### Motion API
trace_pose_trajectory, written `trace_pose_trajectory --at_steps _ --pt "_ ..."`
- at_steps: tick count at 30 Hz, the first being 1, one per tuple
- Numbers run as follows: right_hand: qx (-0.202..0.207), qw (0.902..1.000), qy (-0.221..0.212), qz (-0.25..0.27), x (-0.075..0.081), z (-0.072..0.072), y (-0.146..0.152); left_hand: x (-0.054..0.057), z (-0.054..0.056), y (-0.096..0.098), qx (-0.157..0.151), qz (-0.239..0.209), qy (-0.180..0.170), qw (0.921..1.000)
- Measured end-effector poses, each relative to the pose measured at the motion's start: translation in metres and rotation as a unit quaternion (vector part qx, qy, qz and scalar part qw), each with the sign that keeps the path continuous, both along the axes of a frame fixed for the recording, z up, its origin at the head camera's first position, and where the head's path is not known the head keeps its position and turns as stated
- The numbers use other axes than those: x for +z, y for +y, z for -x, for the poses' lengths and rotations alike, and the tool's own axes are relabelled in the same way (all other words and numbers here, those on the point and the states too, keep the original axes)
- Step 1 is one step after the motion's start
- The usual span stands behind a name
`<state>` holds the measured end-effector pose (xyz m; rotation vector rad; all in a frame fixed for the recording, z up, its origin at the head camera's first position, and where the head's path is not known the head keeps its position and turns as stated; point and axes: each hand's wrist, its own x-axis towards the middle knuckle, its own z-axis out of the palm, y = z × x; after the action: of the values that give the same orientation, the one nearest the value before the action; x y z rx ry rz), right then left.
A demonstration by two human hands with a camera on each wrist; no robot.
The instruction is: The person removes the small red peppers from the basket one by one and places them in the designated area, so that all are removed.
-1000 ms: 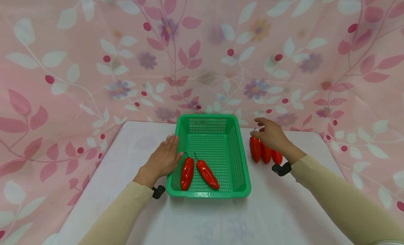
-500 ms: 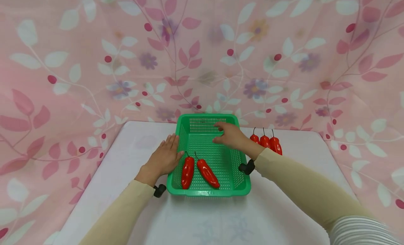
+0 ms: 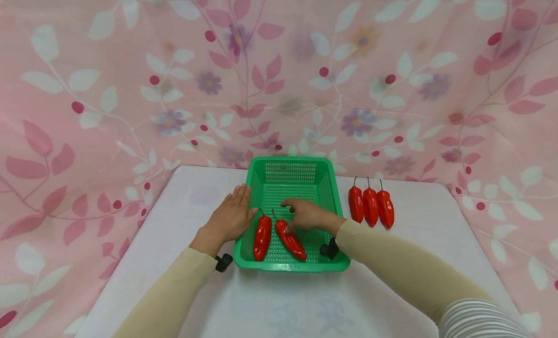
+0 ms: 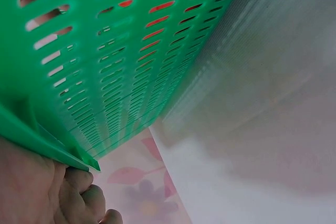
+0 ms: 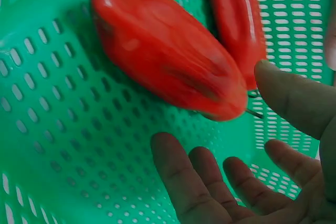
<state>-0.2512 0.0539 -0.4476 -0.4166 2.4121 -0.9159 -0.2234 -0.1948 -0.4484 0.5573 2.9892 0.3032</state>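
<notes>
Two red chili peppers with thin stems lie in a green perforated basket (image 3: 292,267): the left one (image 3: 262,238) nearly straight, the right one (image 3: 294,246) slanted. Over the slanted pepper is my right hand (image 3: 308,215). In the right wrist view its fingers (image 5: 178,182) are spread beside that pepper (image 5: 163,51), thumb near the stem end; whether the thumb touches is unclear. My left hand (image 3: 227,219) rests with extended fingers along the basket's left rim. The left wrist view shows that hand (image 4: 42,192) at the rim, outside the slotted wall (image 4: 115,77).
Three more red chili peppers (image 3: 371,207) lie side by side on the white-covered table (image 3: 418,251), right of the basket, stems pointing away. A pink floral cloth (image 3: 279,86) hangs behind the table's far edge.
My right hand has moved left from the pepper row into the basket, then nearer to the slanted pepper. The left hand stays at the basket's left rim.
</notes>
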Motion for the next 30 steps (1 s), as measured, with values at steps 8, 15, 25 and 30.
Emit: trace_pose_trajectory --at_steps 8,15,25,30 --pt "0.004 0.9996 -0.019 -0.018 -0.013 -0.007 -0.003 -0.001 0.001 0.001 -0.001 0.000 -0.001 1.0000" --pt "0.010 0.9996 -0.018 -0.021 -0.025 -0.007 -0.006 -0.002 0.001 0.000 -0.002 -0.003 0.000 1.0000" --pt "-0.015 0.9992 0.023 0.028 -0.027 0.001 -0.002 -0.003 0.001 -0.001 -0.005 -0.003 0.011 0.9999" --pt "-0.050 0.9956 0.052 0.061 -0.021 0.010 0.001 -0.002 0.000 -0.001 -0.004 -0.003 0.012 0.9999"
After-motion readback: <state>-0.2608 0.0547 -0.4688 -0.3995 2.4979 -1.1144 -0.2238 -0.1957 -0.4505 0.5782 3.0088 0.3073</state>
